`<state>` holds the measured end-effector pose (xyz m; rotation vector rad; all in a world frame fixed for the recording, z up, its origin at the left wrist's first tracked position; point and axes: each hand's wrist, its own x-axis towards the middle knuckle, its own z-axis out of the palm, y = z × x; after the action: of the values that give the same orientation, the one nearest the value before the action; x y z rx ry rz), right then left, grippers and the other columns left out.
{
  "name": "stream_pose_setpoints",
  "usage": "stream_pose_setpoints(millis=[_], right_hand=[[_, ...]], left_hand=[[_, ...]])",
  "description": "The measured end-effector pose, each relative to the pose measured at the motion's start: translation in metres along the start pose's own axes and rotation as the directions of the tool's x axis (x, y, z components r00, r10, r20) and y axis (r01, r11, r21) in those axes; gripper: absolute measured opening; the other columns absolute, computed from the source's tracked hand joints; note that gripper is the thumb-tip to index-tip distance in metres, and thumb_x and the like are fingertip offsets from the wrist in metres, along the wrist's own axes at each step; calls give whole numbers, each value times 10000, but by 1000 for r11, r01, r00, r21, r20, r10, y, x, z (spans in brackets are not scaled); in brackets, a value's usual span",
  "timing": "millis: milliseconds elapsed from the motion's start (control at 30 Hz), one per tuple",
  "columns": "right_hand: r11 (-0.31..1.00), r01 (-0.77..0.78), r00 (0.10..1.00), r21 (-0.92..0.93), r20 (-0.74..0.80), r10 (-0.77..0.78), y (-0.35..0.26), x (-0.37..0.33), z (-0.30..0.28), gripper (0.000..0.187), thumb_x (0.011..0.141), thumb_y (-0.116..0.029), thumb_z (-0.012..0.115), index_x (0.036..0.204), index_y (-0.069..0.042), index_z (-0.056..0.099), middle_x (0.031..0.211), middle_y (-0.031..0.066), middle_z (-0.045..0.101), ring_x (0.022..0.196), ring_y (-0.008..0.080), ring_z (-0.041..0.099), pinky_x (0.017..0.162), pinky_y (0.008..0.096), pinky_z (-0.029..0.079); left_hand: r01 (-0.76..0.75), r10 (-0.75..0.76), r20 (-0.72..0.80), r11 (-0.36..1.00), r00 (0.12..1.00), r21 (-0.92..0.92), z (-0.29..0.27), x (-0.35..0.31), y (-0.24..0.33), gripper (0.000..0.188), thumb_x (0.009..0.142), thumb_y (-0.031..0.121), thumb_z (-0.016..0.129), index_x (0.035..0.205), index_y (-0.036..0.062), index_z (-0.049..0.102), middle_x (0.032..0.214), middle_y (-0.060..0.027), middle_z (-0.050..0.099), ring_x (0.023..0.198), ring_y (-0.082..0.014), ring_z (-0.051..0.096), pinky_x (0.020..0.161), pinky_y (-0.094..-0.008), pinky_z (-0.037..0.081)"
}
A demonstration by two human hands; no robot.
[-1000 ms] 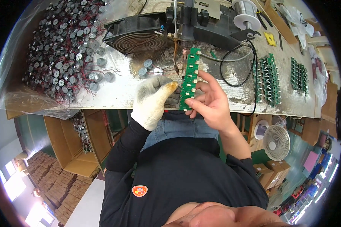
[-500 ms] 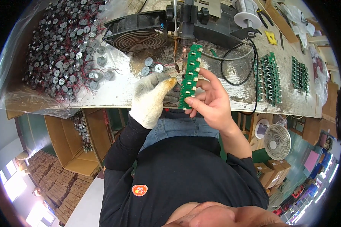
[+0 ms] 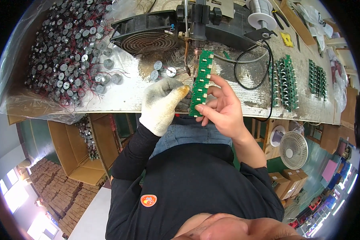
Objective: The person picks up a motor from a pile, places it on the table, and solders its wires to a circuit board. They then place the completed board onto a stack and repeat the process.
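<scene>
My right hand [image 3: 225,107], bare, grips the lower part of a long green circuit board strip [image 3: 200,86], thumb on its face and fingers behind. Small white connectors sit along the strip, which stands nearly upright in the picture. My left hand [image 3: 162,102], in a white glove with a stained thumb tip, is closed in a pinch at the board's left edge. Whatever lies in that pinch is hidden. Just beyond the glove rests a silver round part [image 3: 171,72], with thin wires running to the right. A soldering iron tip [image 3: 189,73] points down beside the board.
Silver round parts with red wires form a large pile [image 3: 64,60] at left. Behind my hands stand a black fan [image 3: 146,42] and a solder wire spool [image 3: 261,16]. A black cable [image 3: 235,74] loops at right, before rows of green boards [image 3: 285,84].
The board has come slightly down toward me, and its top end now sits lower beside the iron. My gloved left hand has shifted slightly right and down, still pinched.
</scene>
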<state>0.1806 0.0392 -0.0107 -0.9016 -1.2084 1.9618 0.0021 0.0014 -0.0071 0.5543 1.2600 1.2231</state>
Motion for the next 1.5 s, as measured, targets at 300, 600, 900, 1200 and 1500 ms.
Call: stream_pose_setpoints(millis=[300, 600, 900, 1200, 1500], right_hand=[[1000, -6, 1000, 5, 18, 6, -1, -1, 0, 708, 829, 82, 619, 1421, -53, 255, 1082, 154, 557, 669, 160, 655, 502, 221, 523], [1000, 14, 1000, 19, 17, -15, -4, -1, 2, 711, 821, 98, 614, 1418, -32, 250, 1098, 177, 562, 663, 169, 658, 488, 230, 530], [1000, -7, 1000, -10, 0, 7, 1, -2, 1, 706, 812, 113, 610, 1410, -20, 260, 1102, 188, 570, 647, 173, 657, 476, 232, 531], [1000, 7, 1000, -24, -4, -7, -3, -2, 2, 712, 826, 74, 627, 1419, -42, 250, 1078, 166, 555, 662, 164, 655, 490, 223, 517], [999, -2, 1000, -40, -17, 1, 1, -3, 2, 724, 809, 123, 607, 1420, -27, 248, 1088, 173, 565, 642, 170, 654, 474, 235, 534]], left_hand=[[-90, 90, 8, 976, 996, 200, 0, 3, 3, 176, 839, 138, 645, 872, -36, 646, 762, -49, 635, 700, -90, 570, 620, -244, 448], [-55, 57, -4, 982, 998, 180, 3, 1, 9, 166, 845, 120, 638, 880, -42, 645, 768, -44, 638, 702, -84, 568, 616, -241, 446], [-58, 61, -15, 981, 998, 185, 1, 2, -1, 160, 844, 112, 632, 893, -40, 643, 759, -48, 637, 693, -87, 574, 608, -246, 452], [-40, 43, -19, 986, 999, 159, 5, 1, 8, 159, 840, 126, 640, 857, -32, 649, 735, -37, 626, 659, -83, 561, 580, -236, 441], [-96, 103, -12, 962, 995, 256, 1, 3, 0, 172, 833, 133, 648, 830, -38, 653, 713, -40, 625, 652, -84, 555, 572, -250, 429]])
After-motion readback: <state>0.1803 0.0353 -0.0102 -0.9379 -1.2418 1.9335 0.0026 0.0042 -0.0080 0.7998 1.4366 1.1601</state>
